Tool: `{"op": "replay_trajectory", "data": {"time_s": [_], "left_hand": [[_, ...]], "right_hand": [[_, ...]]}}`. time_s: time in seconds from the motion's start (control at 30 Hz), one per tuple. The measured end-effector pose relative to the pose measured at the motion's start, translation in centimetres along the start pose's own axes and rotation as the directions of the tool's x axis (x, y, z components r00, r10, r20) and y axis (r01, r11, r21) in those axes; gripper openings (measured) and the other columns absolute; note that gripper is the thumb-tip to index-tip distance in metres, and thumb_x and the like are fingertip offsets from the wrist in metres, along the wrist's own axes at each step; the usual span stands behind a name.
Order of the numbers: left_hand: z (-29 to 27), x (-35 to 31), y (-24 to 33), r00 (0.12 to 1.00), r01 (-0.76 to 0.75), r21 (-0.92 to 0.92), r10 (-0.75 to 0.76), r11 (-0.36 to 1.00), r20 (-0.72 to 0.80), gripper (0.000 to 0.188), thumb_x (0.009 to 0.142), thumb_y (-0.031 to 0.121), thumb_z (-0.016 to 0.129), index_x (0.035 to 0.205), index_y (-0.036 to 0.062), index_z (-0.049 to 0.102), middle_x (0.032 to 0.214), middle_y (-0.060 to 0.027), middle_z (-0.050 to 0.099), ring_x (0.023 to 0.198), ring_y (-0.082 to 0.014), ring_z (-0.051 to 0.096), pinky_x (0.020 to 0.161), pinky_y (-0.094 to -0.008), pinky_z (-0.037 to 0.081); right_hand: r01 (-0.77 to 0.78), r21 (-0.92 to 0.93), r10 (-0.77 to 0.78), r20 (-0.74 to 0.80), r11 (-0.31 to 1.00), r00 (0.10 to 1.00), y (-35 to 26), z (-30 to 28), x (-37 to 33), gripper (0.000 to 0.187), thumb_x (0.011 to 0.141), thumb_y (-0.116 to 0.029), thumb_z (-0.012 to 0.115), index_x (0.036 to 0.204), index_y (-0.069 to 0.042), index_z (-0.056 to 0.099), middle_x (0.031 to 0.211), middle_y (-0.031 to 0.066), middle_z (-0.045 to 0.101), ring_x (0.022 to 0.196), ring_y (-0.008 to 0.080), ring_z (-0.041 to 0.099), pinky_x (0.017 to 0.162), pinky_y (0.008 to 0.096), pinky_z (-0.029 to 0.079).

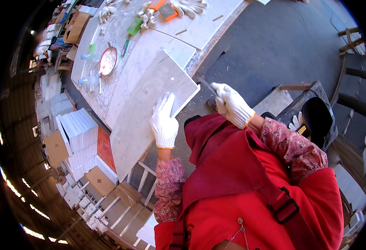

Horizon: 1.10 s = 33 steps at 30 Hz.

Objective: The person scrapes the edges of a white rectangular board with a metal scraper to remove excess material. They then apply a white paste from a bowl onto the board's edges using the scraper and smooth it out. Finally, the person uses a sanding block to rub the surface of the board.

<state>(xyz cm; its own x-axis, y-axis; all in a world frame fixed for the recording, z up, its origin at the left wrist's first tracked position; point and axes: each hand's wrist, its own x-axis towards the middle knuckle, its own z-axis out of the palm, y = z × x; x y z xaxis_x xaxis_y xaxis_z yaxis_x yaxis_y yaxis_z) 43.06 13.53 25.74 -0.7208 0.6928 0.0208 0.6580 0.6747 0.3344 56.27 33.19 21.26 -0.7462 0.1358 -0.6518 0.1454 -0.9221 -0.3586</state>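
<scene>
My left hand (165, 121), in a white knit glove, lies over the near edge of a pale grey-white stone slab (143, 98). Its fingers are stretched out on the slab's top face; the thumb is hard to make out. The slab rests at an angle on the worktable and juts past its edge towards me. In my gloved right hand (233, 105) is a thin, flat metal tool (208, 86), perhaps a file, gripped at one end. The tool's other end points away from me, close to the slab's right corner; I cannot tell whether they touch.
On the dusty table (92, 85) stand a red-rimmed bowl (108, 61) of white matter and a plastic bottle (88, 81). Gloves (190, 6) and an orange-edged block (168, 11) lie farther back. Stacked white tiles (81, 139) stand left; a black seat-like object (319, 121) is at right.
</scene>
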Motion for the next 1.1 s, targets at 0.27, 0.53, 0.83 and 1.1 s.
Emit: {"op": "replay_trajectory", "data": {"time_s": [0.27, 0.53, 0.83, 1.1], "left_hand": [[0.0, 0.5, 0.7, 1.0, 0.009, -0.027, -0.009, 1.0, -0.011, 0.062, 0.071, -0.008, 0.051, 0.13, 0.0074, 0.063, 0.134, -0.016, 0.061, 0.128, -0.0395, 0.054, 0.11, -0.0417, 0.04], [0.8, 0.6, 0.5, 0.999, 0.031, -0.031, -0.032, 0.999, -0.024, 0.062, 0.071, -0.009, 0.051, 0.13, 0.0072, 0.063, 0.134, -0.016, 0.061, 0.127, -0.0381, 0.054, 0.108, -0.0412, 0.041], [-0.5, 1.3, 0.6, 0.998, 0.055, -0.049, -0.056, 0.997, -0.013, 0.066, 0.07, -0.011, 0.052, 0.132, 0.0075, 0.062, 0.135, -0.0168, 0.061, 0.126, -0.0378, 0.055, 0.107, -0.0411, 0.043], [-1.9, 1.3, 0.8, 0.999, 0.044, -0.032, -0.043, 0.999, 0.028, 0.06, 0.074, -0.01, 0.049, 0.13, 0.0036, 0.063, 0.132, -0.0211, 0.061, 0.126, -0.0363, 0.057, 0.106, -0.0395, 0.043]], "right_hand": [[0.088, -0.079, -0.082, 0.08, 0.993, 0.993, -0.8, 3.7, 4.9, 0.021, 0.105, -0.013, 0.046, 0.12, -0.013, 0.06, 0.073, -0.0062, 0.047, 0.056, 0.0022, 0.04, 0.046, 0.0168, 0.032], [0.113, -0.034, -0.104, 0.204, 0.993, 0.973, -0.5, 2.7, 2.4, 0.018, 0.105, -0.016, 0.048, 0.117, -0.01, 0.06, 0.073, -0.0055, 0.047, 0.055, 0.004, 0.038, 0.046, 0.0195, 0.029], [0.153, -0.159, -0.143, 0.071, 0.975, 0.987, -1.2, 2.4, 4.5, 0.022, 0.107, -0.019, 0.045, 0.124, -0.01, 0.054, 0.07, -0.0053, 0.044, 0.053, 0.0039, 0.035, 0.044, 0.0191, 0.028], [0.176, -0.094, -0.173, 0.035, 0.98, 0.984, -1.2, 6.8, 5.8, 0.018, 0.105, -0.019, 0.048, 0.113, -0.01, 0.062, 0.074, -0.0063, 0.05, 0.055, 0.0039, 0.037, 0.048, 0.0204, 0.032]]}}
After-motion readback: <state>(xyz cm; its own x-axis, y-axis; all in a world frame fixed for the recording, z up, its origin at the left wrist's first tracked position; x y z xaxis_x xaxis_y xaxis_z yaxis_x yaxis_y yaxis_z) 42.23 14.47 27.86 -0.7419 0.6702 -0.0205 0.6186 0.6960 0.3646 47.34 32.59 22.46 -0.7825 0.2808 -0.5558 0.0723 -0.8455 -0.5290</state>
